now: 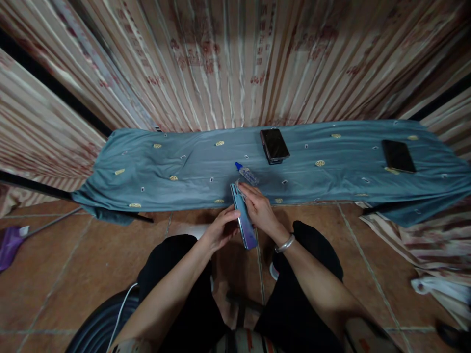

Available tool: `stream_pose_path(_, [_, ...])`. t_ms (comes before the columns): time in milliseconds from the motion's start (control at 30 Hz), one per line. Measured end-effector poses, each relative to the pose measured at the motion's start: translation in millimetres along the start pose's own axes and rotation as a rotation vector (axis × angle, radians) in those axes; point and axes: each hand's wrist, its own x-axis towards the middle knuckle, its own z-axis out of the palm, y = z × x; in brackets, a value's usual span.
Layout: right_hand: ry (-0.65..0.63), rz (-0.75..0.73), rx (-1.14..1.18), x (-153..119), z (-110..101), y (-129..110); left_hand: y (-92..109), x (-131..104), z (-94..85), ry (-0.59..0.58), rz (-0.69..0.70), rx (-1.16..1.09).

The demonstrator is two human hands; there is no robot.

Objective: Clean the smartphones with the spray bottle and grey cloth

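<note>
One cloth spreads out; by its near edge the left hand has fingers clamped on a tilted phone; the right hand, fingers together, lies against it, grip unclear. A loosened hold could drop the phone; a nudge could roll the bottle.

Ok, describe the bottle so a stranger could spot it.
Find the long blue-green cloth. Toward its near edge, just beyond the right hand, lies the bottle. It's clear with a blue cap, unlike the dark flat things farther right.
</note>
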Motion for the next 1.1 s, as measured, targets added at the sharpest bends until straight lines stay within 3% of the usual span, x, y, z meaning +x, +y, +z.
stream_pose_path(267, [-0.042,0.013,0.022,-7.1,6.6,1.3,6.0,5.2,-8.8,0.062,0.040,-0.004])
stream_pose_path(533, [-0.125,-0.017,0.061,-18.8,10.1,-7.5,20.9,10.8,-15.7,0.246,0.086,-0.066])
stream_pose_path(800, [-0.190,-0.007,0.096,-32.7,2.6,-15.0,28.9,12.9,-23.4,0.277,0.075,-0.072])
stream_pose_path(1100, [-0.136,0.279,0.487,-33.7,3.6,-13.5,25.5,23.0,-26.0,0.399,0.228,-0.073])
